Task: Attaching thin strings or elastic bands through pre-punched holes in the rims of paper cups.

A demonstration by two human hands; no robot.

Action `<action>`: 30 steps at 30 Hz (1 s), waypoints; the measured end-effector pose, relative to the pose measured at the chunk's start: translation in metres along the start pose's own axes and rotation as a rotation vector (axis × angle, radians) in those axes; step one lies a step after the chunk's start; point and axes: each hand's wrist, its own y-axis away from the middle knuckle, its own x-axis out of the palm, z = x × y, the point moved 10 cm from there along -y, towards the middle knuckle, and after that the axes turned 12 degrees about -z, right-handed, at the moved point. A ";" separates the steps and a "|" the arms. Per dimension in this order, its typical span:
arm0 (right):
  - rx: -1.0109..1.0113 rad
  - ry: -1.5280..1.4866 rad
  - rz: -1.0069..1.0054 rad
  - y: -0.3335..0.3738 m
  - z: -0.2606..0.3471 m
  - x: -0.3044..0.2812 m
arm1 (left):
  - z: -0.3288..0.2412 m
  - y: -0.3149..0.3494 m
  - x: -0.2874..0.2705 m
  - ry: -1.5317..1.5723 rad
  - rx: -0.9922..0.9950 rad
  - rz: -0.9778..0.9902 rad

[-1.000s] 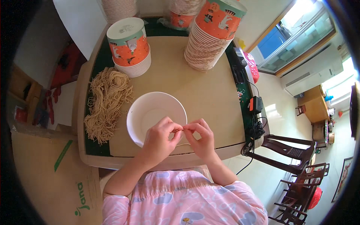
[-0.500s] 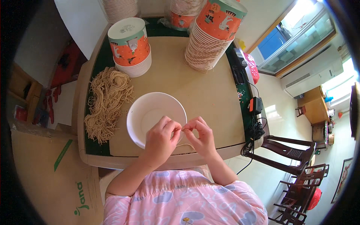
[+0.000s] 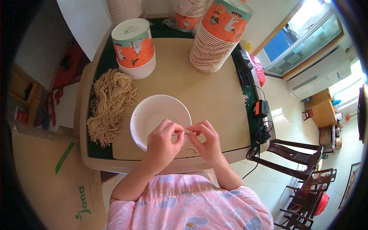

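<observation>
the cord (image 3: 186, 133) is in front of the person, spanning the narrow gap between the two hands. its short visible stretch runs roughly left to right, so its long axis lies across the body rather than away from it. the left hand (image 3: 162, 143) pinches it between thumb and forefinger, the other fingers curled in; the right hand (image 3: 207, 143) pinches from the other side, thumb and forefinger bent into a ring. the fingertips are near each other; the exact grip is too small to tell.

the tub (image 3: 153, 115) stands mouth up on the board (image 3: 214, 99), just to the far left of the pinch. the left hand is the nearer to it and covers the near right part of its rim in this view; whether it touches the rim cannot be told. the right hand sits to the right of the tub, apart from it.

a loose strand (image 3: 189, 148) curves below the pinch, from near the left hand toward the right; whether it joins the cord is hidden.

the yarn (image 3: 111, 109) lies in a tangled heap to the left of the tub, well apart from both hands. at the far left is a short upside-down stack (image 3: 135, 50), at the far right a taller one (image 3: 217, 38).
</observation>
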 end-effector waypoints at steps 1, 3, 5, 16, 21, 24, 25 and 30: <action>0.000 -0.002 0.002 -0.001 0.003 -0.001 | 0.000 -0.002 -0.003 -0.002 -0.001 -0.001; -0.043 0.067 0.029 -0.002 0.010 -0.001 | 0.011 -0.002 -0.004 0.009 -0.116 0.066; -0.058 0.105 0.050 -0.003 0.010 -0.002 | 0.015 -0.001 -0.006 0.039 -0.145 0.059; -0.176 0.236 0.124 -0.009 0.021 0.013 | 0.012 0.002 0.002 0.067 -0.132 0.134; -0.140 0.226 0.115 -0.008 0.018 0.011 | 0.002 0.002 0.005 0.000 0.025 0.111; -0.142 0.217 0.113 -0.008 0.017 0.011 | 0.004 0.002 0.006 -0.002 0.017 0.118; -0.141 0.217 0.113 -0.008 0.018 0.011 | 0.004 0.002 0.006 -0.002 0.017 0.118; -0.134 0.221 0.116 -0.008 0.018 0.011 | 0.009 0.001 0.002 0.019 -0.059 0.108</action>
